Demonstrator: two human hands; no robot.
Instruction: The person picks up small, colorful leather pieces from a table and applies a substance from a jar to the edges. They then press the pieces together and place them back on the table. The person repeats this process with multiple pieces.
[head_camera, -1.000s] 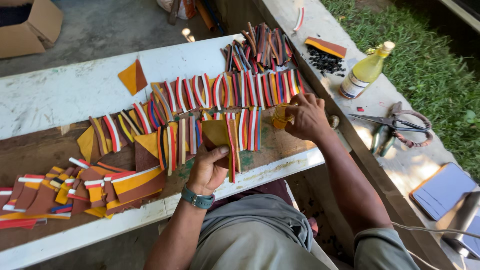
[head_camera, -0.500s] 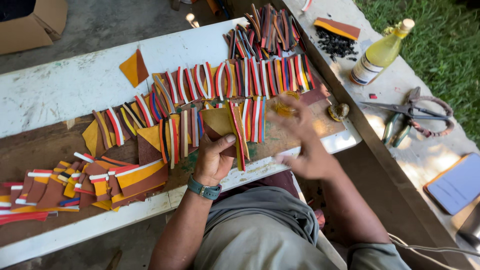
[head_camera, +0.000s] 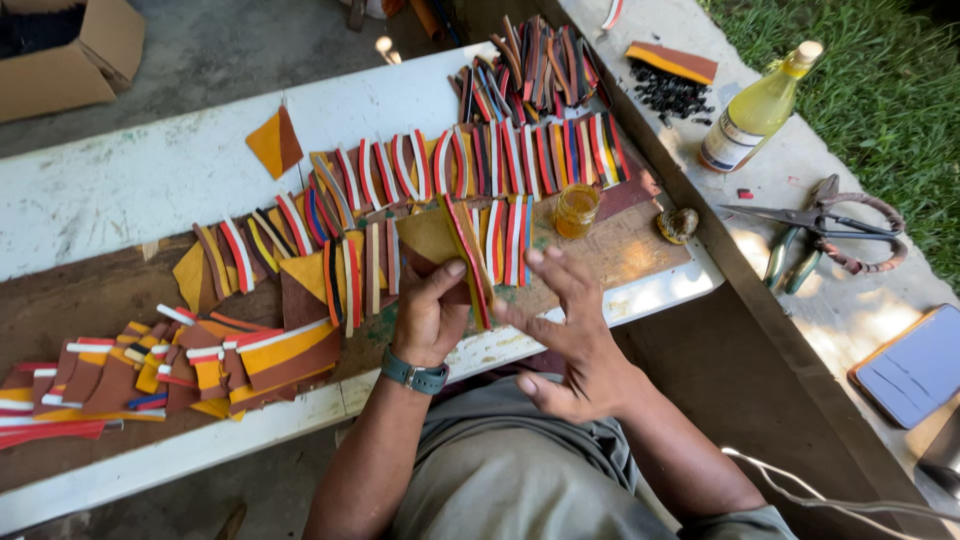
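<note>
My left hand (head_camera: 430, 315), with a green watch on its wrist, grips a folded mustard and brown leather piece (head_camera: 437, 243) that has red and white stripes along its edge. It holds the piece upright over the wooden board (head_camera: 620, 250). My right hand (head_camera: 570, 320) hovers just right of the piece with fingers spread and nothing in it. A small jar of amber liquid (head_camera: 577, 209) stands on the board beyond my right hand. Rows of striped leather pieces (head_camera: 480, 160) lie across the board and the white table (head_camera: 130, 190).
A yellow bottle (head_camera: 755, 108), scissors and pliers (head_camera: 820, 225), black bits (head_camera: 668, 93) and a tablet (head_camera: 915, 365) lie on the concrete ledge at right. A cardboard box (head_camera: 65, 55) sits on the floor at top left. More leather pieces (head_camera: 150, 370) pile at left.
My right hand has come back from the jar area toward me and now hangs open beside the held piece. My left hand has kept its grip.
</note>
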